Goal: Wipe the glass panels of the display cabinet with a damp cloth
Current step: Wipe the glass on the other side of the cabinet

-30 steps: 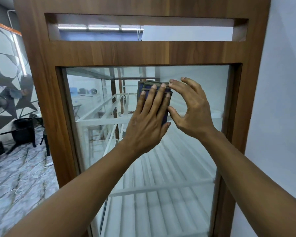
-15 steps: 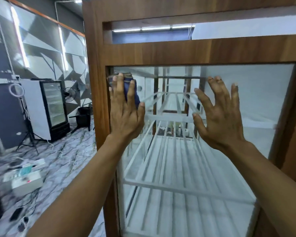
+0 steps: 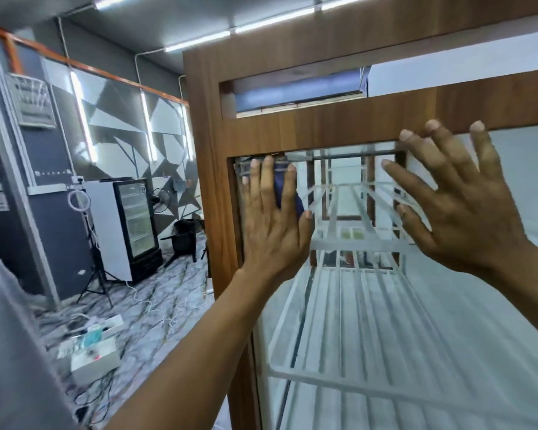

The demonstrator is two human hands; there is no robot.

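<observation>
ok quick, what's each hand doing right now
Left hand: open, pressing the folded dark blue cloth to the clear glass panel.
Right hand: open, spread, holding nothing.

The left hand (image 3: 274, 225) was raised on an outstretched bare forearm (image 3: 196, 352), palm forward, with the fingers straight and close together and the thumb out to the right. The right hand (image 3: 466, 209) was held up at about the same height, well apart from it, palm forward with the fingers spread wide.
</observation>
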